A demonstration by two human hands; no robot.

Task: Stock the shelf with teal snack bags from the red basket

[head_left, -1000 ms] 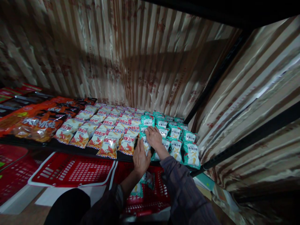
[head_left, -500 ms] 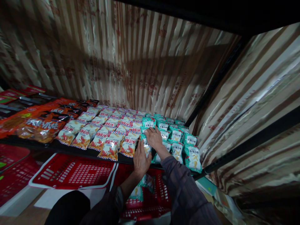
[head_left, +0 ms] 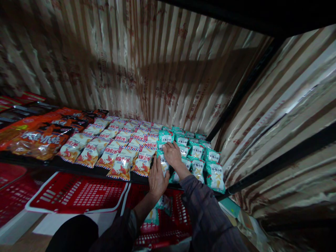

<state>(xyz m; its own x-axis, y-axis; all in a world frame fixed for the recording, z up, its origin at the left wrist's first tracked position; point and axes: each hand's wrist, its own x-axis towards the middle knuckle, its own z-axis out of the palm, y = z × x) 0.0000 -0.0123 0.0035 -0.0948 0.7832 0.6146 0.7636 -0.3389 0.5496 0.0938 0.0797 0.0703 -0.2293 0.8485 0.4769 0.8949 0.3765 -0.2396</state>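
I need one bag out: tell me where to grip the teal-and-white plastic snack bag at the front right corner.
Probably pinch the corner bag by its near edge, from the front: that edge is uncovered, while another teal-and-white bag sits behind.

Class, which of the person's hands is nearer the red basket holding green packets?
Left. The left hand is at the shelf's front edge, above the red basket; the right hand is farther back, on shelved green packets.
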